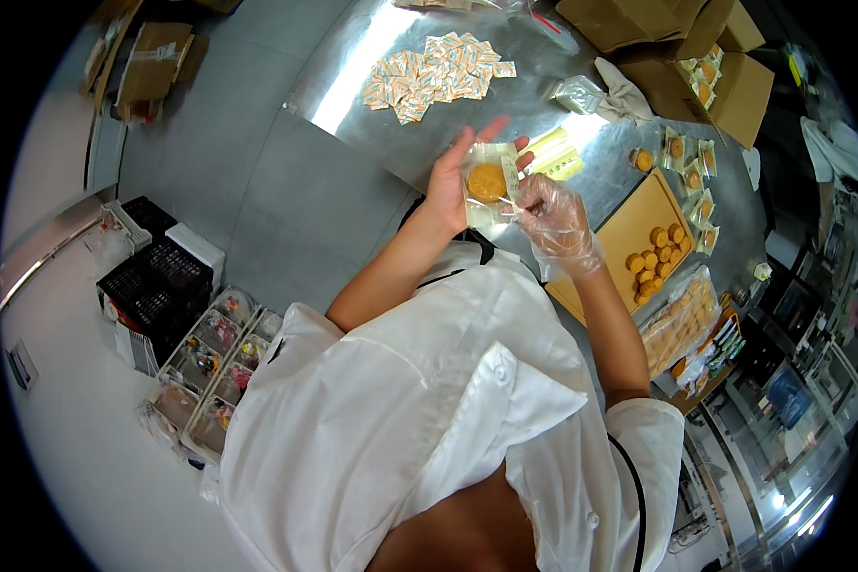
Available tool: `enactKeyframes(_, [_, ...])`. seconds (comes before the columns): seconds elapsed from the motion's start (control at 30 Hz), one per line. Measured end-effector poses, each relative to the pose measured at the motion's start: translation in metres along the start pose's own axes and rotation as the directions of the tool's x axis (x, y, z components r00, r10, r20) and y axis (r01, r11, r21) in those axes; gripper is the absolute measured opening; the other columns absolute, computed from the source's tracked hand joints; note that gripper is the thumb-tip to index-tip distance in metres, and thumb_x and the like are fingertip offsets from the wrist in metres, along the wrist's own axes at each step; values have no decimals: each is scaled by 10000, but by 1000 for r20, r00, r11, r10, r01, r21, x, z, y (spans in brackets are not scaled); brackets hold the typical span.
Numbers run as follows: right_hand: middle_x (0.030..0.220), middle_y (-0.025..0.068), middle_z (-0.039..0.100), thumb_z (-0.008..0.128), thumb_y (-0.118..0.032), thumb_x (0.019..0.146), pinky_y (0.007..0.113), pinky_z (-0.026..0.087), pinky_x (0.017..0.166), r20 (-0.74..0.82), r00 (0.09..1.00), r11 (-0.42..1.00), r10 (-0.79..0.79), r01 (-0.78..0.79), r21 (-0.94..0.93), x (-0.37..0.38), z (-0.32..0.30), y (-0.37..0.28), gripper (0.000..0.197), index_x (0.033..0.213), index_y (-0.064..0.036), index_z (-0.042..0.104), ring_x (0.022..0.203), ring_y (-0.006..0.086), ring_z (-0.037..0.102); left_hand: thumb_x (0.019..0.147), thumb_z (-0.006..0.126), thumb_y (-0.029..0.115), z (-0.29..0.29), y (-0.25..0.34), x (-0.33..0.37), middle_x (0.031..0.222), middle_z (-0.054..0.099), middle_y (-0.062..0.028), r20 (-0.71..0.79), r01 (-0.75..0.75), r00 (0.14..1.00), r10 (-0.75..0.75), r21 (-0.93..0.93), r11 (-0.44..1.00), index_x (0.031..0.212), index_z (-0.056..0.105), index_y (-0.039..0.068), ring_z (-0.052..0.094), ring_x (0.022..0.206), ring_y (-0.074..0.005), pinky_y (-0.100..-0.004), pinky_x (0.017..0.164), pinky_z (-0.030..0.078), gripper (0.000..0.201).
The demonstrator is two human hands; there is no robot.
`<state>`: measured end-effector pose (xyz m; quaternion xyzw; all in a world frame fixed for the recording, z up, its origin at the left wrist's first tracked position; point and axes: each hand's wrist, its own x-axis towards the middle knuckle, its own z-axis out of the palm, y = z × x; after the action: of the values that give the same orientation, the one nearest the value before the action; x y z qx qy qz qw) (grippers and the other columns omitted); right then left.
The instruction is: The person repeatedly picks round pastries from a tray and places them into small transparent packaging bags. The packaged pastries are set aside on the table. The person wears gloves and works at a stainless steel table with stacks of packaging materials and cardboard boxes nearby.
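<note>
My bare left hand (445, 189) holds a clear plastic pouch with a round golden pastry (486, 182) showing inside, its thumb at the left side and its fingertips behind. My right hand (555, 217), in a thin clear plastic glove, pinches the pouch's lower right edge. Just beyond it lie yellow printed pouches (555, 155) on the steel table. To the right, several unwrapped golden pastries (660, 257) sit grouped on a tan board (629, 221).
Small printed sachets (439, 76) form a pile at the table's far left. Wrapped pastries (693, 178) line the right side, near an open cardboard box (742, 95). A large bag of pastries (682, 322) lies beyond the board. Black crates (157, 276) stand on the left.
</note>
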<state>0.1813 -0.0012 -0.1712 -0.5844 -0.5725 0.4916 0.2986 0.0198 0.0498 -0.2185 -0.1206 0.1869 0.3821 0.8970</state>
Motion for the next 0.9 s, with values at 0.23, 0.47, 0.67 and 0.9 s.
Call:
enactKeyframes(0.23, [664, 90, 538, 776, -122, 773, 343, 455, 571, -199, 980, 986, -23, -11, -164, 20, 24, 6, 269, 746, -33, 523, 583, 211, 512, 960, 580, 408, -32, -13, 10, 1069, 591, -124, -187, -207, 959, 212, 44, 977, 1117, 536, 61, 590, 1031, -274, -439, 935, 497, 384])
enactKeyframes(0.47, [781, 81, 616, 764, -224, 813, 312, 496, 646, 163, 973, 973, 165, -188, 137, 93, 48, 27, 263, 920, -38, 612, 693, 168, 590, 940, 589, 464, -85, 41, 1, 1068, 587, -140, -336, -407, 874, 351, -113, 906, 1107, 540, 72, 575, 1044, -298, -454, 948, 485, 428])
enactKeyframes(0.67, [1012, 184, 678, 701, -361, 840, 440, 519, 816, -164, 965, 700, -204, 27, -714, 236, 3, 183, 401, 1121, -80, 648, 941, 354, 646, 912, 554, 586, -66, 73, -45, 1142, 570, -169, -418, -490, 797, 436, -27, 871, 1171, 529, 50, 559, 1087, -292, -421, 994, 478, 596])
enactKeyframes(0.9, [1002, 221, 580, 710, -344, 813, 490, 495, 791, -62, 998, 655, -19, -34, -755, 242, -6, 183, 267, 911, -111, 624, 906, 410, 623, 907, 543, 599, -56, 73, -61, 1170, 567, -175, -284, -445, 877, 387, -181, 877, 1201, 520, 47, 548, 1137, -295, -422, 1049, 449, 625])
